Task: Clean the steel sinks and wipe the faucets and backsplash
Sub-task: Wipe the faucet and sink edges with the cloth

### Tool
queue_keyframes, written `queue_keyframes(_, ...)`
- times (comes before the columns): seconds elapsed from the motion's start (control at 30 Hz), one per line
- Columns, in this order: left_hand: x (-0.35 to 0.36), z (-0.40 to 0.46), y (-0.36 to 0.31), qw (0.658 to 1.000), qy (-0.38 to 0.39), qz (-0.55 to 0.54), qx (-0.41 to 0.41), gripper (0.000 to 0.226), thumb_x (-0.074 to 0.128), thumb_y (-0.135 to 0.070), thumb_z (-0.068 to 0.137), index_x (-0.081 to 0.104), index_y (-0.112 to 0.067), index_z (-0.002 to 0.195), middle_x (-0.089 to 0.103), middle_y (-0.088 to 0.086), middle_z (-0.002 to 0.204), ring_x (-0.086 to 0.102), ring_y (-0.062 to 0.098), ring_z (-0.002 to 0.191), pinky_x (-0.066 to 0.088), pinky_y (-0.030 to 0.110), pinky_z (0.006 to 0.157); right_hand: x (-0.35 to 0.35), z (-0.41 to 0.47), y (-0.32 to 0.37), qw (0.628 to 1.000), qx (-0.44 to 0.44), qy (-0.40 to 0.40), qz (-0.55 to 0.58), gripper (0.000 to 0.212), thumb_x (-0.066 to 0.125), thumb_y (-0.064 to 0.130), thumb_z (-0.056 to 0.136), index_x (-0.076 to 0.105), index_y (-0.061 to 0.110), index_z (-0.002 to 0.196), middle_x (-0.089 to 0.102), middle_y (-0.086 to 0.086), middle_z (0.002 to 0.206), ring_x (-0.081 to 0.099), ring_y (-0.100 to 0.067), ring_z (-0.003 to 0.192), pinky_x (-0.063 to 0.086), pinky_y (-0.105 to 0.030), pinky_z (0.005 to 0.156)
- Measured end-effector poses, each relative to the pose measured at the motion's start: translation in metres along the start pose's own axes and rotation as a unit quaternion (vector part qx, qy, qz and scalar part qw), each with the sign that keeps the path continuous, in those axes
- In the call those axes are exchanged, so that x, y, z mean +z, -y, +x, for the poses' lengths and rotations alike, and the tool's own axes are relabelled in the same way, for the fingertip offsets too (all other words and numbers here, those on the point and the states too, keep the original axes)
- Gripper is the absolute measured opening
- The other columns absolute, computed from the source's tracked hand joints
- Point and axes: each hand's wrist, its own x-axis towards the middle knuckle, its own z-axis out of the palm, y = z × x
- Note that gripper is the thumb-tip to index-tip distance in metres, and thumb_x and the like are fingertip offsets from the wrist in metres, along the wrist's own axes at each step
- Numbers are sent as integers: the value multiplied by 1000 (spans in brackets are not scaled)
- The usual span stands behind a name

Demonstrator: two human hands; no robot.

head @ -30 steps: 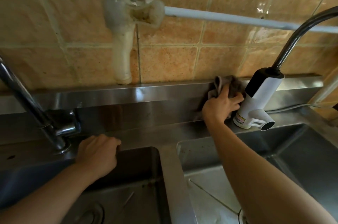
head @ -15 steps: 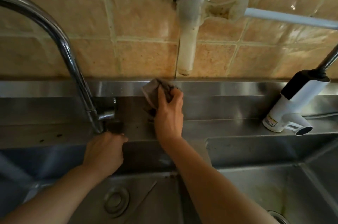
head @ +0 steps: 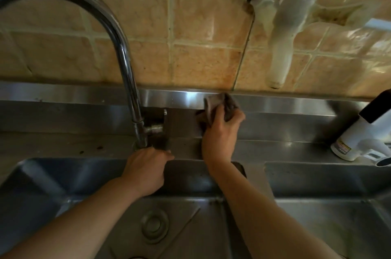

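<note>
Gooseneck faucet behind left sink, cloth on backsplash to its right, heater tap far right

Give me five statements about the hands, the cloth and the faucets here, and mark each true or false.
1. The right hand presses a cloth against the steel backsplash. True.
2. The left hand holds a sponge. False: it holds nothing and rests on the sink edge by the base of the chrome faucet.
3. The cloth is to the right of the chrome faucet. True.
4. Water runs from the chrome faucet. False: no water is seen.
5. The white faucet stands between the two hands. False: it stands far right of both.
</note>
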Motion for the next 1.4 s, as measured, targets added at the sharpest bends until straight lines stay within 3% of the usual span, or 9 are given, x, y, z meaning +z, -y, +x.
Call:
queue_keyframes(0.13, 5, -12, 15, 999, -24, -31, -3, 54, 48, 1, 86, 54, -25, 133, 51, -6, 139, 47, 16, 127, 40, 29, 104, 26, -17, 29, 993, -95, 73, -12, 49, 66, 7, 82, 37, 17, 120, 36, -22, 129, 55, -40, 103, 57, -50, 75)
queue_keyframes(0.23, 9, -22, 23, 999, -24, -33, -17, 57, 48, -2, 88, 45, -27, 140, 39, -8, 149, 37, 12, 135, 31, 26, 109, 22, -13, 19, 991, -96, 88, -7, 45, 63, 3, 82, 38, 17, 116, 38, -18, 128, 58, -40, 95, 56, -43, 69)
queue_keyframes(0.47, 9, -22, 31, 999, -13, -53, -5, 62, 52, -2, 86, 43, -30, 141, 33, -13, 151, 35, 13, 136, 32, 28, 110, -20, 13, -35, 978, 209, -5, -13, 37, 58, -2, 83, 36, 2, 114, 33, -22, 129, 53, -51, 90, 46, -51, 81)
queue_keyframes(0.63, 9, -22, 35, 998, -13, -67, -14, 54, 53, -1, 86, 52, -29, 132, 40, -12, 147, 42, 16, 131, 38, 30, 106, 13, -12, 19, 992, 100, 82, 3, 32, 58, 0, 84, 41, 3, 111, 35, -17, 127, 57, -46, 92, 50, -48, 81)
queue_keyframes(0.87, 3, -23, 30, 999, -5, -36, -35, 21, 54, -3, 83, 56, -23, 88, 61, 1, 118, 57, 22, 103, 49, 33, 81, 31, -20, 32, 986, 5, 162, -24, 20, 59, 7, 88, 50, 5, 106, 44, -15, 119, 59, -37, 91, 55, -46, 78)
queue_keyframes(1.1, -4, -14, 13, 999, 3, 11, -41, 20, 54, -5, 88, 61, -22, 97, 61, -1, 100, 59, 19, 98, 41, 25, 72, -26, 9, -42, 979, 161, 98, -78, 29, 61, 9, 85, 50, 0, 110, 42, -20, 124, 55, -46, 96, 45, -49, 84)
queue_keyframes(1.23, -4, -7, -10, 999, -27, 21, -19, 26, 53, -5, 86, 60, -21, 105, 63, -3, 108, 59, 18, 100, 46, 30, 82, -57, 27, -82, 963, 240, 57, -111, 31, 62, 11, 86, 48, 1, 112, 41, -20, 125, 55, -43, 98, 47, -47, 86)
queue_keyframes(1.33, 0, 5, -38, 999, -15, 30, -2, 37, 53, -8, 87, 54, -23, 122, 58, -2, 124, 55, 19, 111, 42, 31, 92, -58, 15, -85, 975, 164, 86, -123, 34, 54, 24, 87, 54, 7, 117, 45, -18, 127, 49, -41, 108, 43, -48, 89)
queue_keyframes(1.4, 4, 14, -58, 999, -12, 33, 2, 40, 53, -9, 88, 52, -23, 126, 56, -2, 127, 52, 18, 114, 40, 30, 95, -47, -4, -76, 969, 51, 184, -159, 43, 52, 36, 86, 55, 18, 125, 42, -14, 133, 38, -38, 118, 33, -44, 97)
